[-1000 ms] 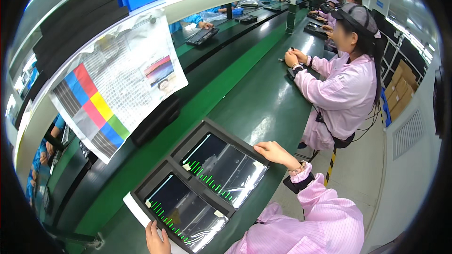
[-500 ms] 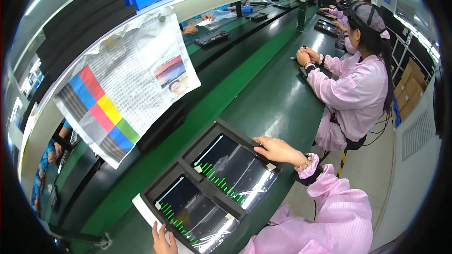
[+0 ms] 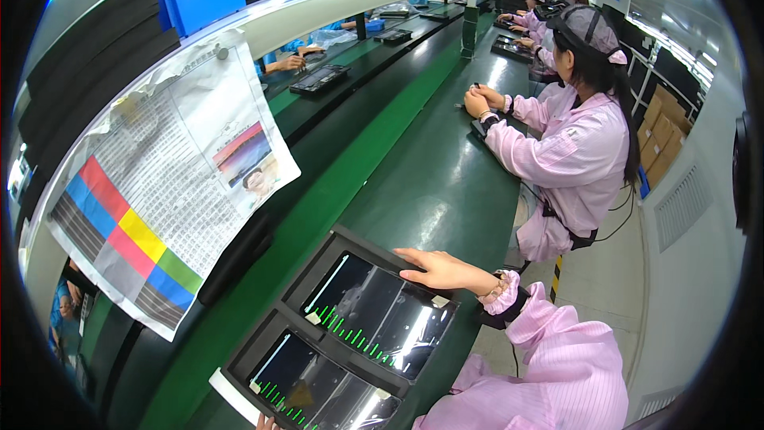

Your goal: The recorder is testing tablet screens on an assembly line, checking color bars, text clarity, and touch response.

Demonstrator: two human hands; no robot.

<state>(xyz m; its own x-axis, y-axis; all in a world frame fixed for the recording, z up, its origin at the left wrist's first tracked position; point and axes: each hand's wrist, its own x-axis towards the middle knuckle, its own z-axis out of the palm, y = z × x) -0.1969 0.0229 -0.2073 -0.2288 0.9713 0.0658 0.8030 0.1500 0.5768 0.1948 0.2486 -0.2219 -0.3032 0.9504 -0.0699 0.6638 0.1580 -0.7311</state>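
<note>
The black tray (image 3: pixel 313 272) lies flat on the worktop (image 3: pixel 430 207), low in the view, in front of the person. It is turned at a slant: its longer axis seems to run from lower left to upper right, with two compartments set one after the other along it. In each lies a display panel, the far panel (image 3: pixel 374 302) and the near panel (image 3: pixel 322 378), both with the long axis crossing the tray from upper left to lower right. A thin pale line marks each one's upper-left short end, and slim green bars follow the lower long side.

The panels are dark, flat and glassy, streaked with white glare, with small pale tabs at their edges. The tray is matte, with straight walls and a raised divider. A smooth white slab (image 3: pixel 231 392) shows along its lower-left side.

The right hand (image 3: pixel 447 271) has an open grip, fingers loosely stretched over the tray's upper-right edge and the far panel; whether they press on it cannot be told. Of the left hand (image 3: pixel 267 424) only fingertips show, beside the white slab; its grip cannot be judged.

The worktop is glossy green. Above it hangs a creased paper sheet (image 3: pixel 187 131) with coloured blocks. Further along sits a co-worker (image 3: pixel 565 139) in a pink jacket, hands together over the worktop.
</note>
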